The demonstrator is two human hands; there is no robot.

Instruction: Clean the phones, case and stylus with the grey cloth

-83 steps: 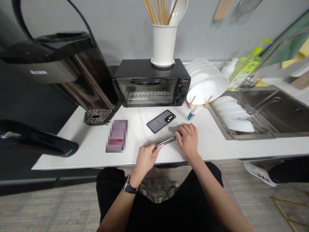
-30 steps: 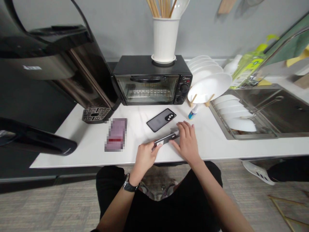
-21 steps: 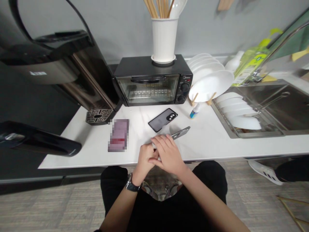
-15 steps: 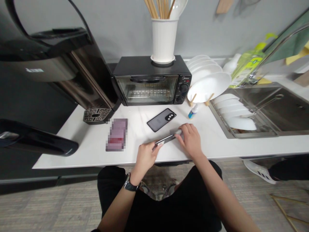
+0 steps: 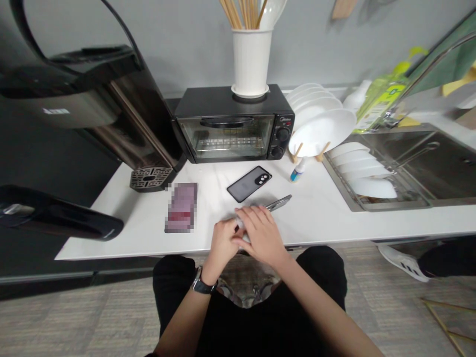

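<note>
My left hand [image 5: 224, 241] is closed around the near-left end of a smartphone [image 5: 279, 203], which is held tilted above the counter with its far-right end sticking out. My right hand [image 5: 261, 235] lies over the phone's left part, fingers bent together and close against my left hand. A small whitish, soft-looking piece [image 5: 240, 223] shows between the hands; its kind is unclear. Just beyond lies a black-rimmed phone case [image 5: 249, 184] with a camera cutout. A small spray bottle [image 5: 297, 171] with a blue label stands to its right.
A blurred-out purple rectangle [image 5: 182, 206] lies left on the white counter [image 5: 148, 233]. Behind are a toaster oven [image 5: 230, 136] and a black dispenser [image 5: 148, 124]. White plates [image 5: 323, 131] stand in a rack beside the sink [image 5: 439, 163]. Another person's shoe [image 5: 403, 263] shows at right.
My right hand has slid left along the phone, from its far end to beside my left hand. The phone's right end is now uncovered. My left hand keeps its hold.
</note>
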